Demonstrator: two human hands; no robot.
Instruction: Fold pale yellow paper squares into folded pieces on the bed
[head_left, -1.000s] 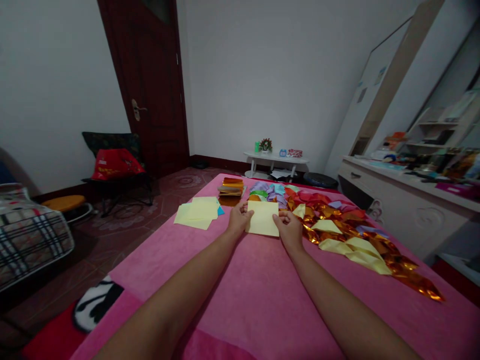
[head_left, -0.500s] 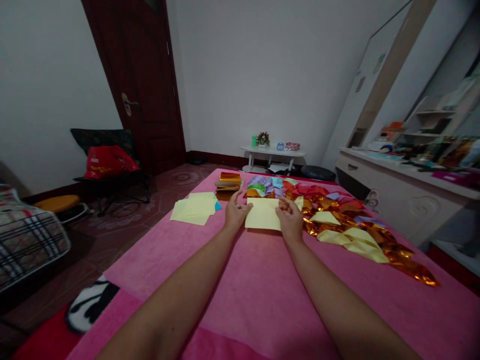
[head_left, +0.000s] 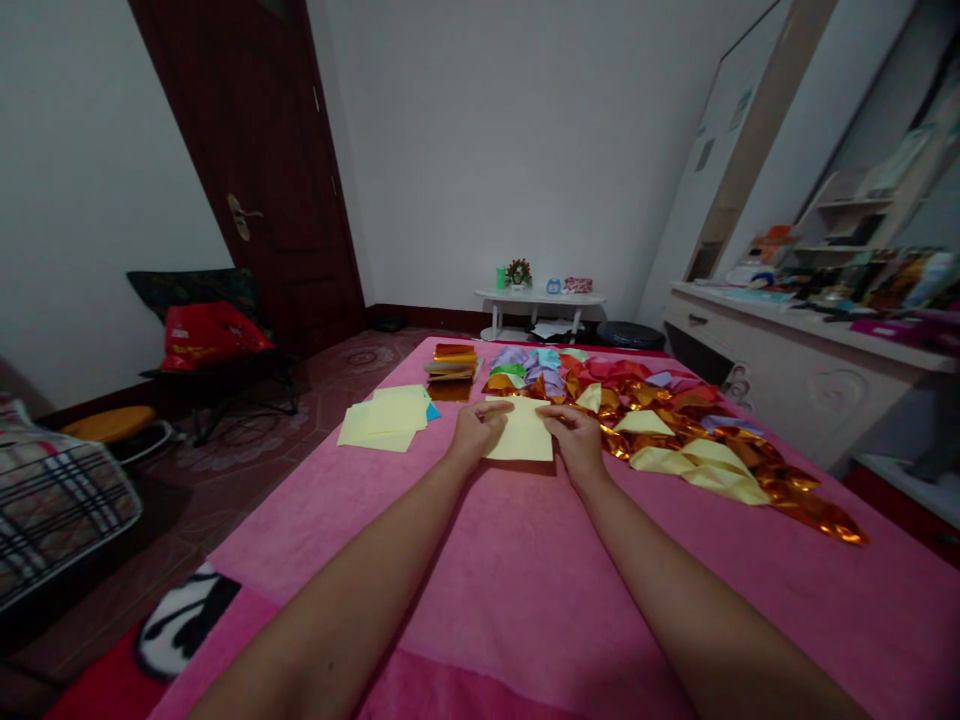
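A pale yellow sheet of paper (head_left: 520, 436) is held up just above the pink cloth (head_left: 495, 560). My left hand (head_left: 478, 432) grips its left side near the top, fingers closed. On the opposite side, my right hand (head_left: 576, 436) pinches the upper right corner between thumb and fingers. Left of my hands lies a loose pile of yellow paper sheets (head_left: 390, 415), with a blue corner (head_left: 433, 411) poking out. Beyond my left hand sits a stack of shiny gold and orange paper (head_left: 452, 370).
Folded paper pieces in yellow (head_left: 705, 468), shiny orange (head_left: 817, 510), purple and red spread over the cloth's right side. A cluttered dresser (head_left: 795, 330) stands at the right. A low white table (head_left: 540, 297) is by the wall, and a chair with a red bag (head_left: 214, 335) at left.
My left hand's fingers, the index raised before, have closed over the paper's upper left edge. The view has shifted slightly.
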